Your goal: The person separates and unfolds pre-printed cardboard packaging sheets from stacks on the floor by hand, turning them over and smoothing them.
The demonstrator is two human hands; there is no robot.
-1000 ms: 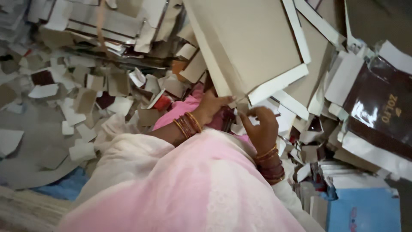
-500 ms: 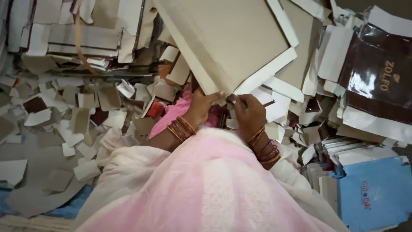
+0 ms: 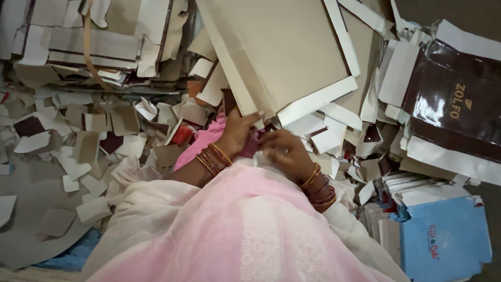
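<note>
A large brown cardboard sheet with white edge strips (image 3: 292, 52) leans over my lap. My left hand (image 3: 237, 130), with bangles at the wrist, grips its lower corner, fingers curled around the edge. My right hand (image 3: 284, 151), also with bangles, is closed just beside the left one below that corner; what it pinches is hidden, perhaps a small white scrap. Pink cloth (image 3: 235, 224) covers my lap below both hands.
Many cut cardboard scraps (image 3: 88, 151) litter the grey floor on the left. Stacked flat boards (image 3: 94, 47) lie at the top left. Glossy dark brown box sheets (image 3: 454, 109) lie on the right, and blue box sheets (image 3: 443, 240) at the lower right.
Both hands have drawn closer together under the sheet's corner. The right hand has dropped lower and closed. The view has shifted slightly.
</note>
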